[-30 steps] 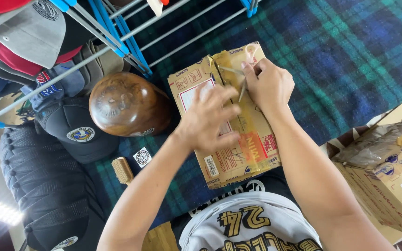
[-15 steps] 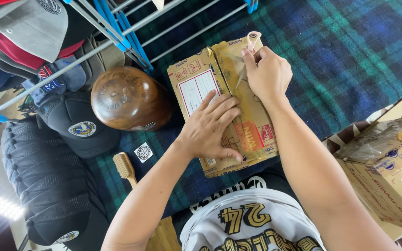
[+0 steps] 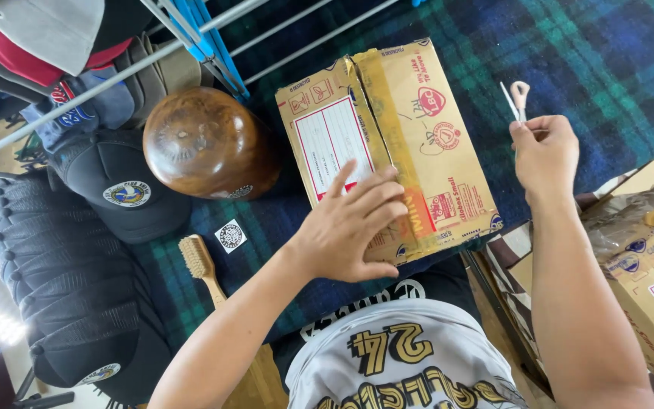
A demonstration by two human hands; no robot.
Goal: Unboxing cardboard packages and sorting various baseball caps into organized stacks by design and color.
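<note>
- Closest to the camera, one white jersey (image 3: 403, 363) with black and gold lettering fills the bottom edge, and two bare forearms reach out over it.
- Left hand (image 3: 350, 227) lies flat, fingers spread and pressed on the near end of one flat brown cardboard parcel (image 3: 410, 129) sealed with tan tape; the parcel rests on the dark blue and green plaid blanket (image 3: 607, 53), right in the middle.
- Right hand (image 3: 545, 155) is up off the parcel to its right, fingers closed in a pinch on one small pair of white-handled scissors (image 3: 516, 98), which point away from the body.
- Off to the right, one open brown carton (image 3: 645, 280) holds a crinkled plastic-wrapped package.
- Left of the parcel: one wooden-handled brush (image 3: 200, 265), one small square sticker (image 3: 230, 235), one rounded glossy wooden block (image 3: 206, 142).
- Further left, one black cap (image 3: 119, 189) with a round badge.
- Farthest, a white and blue metal rack (image 3: 213, 38) with more caps stacked beside it, too overlapped to count.
</note>
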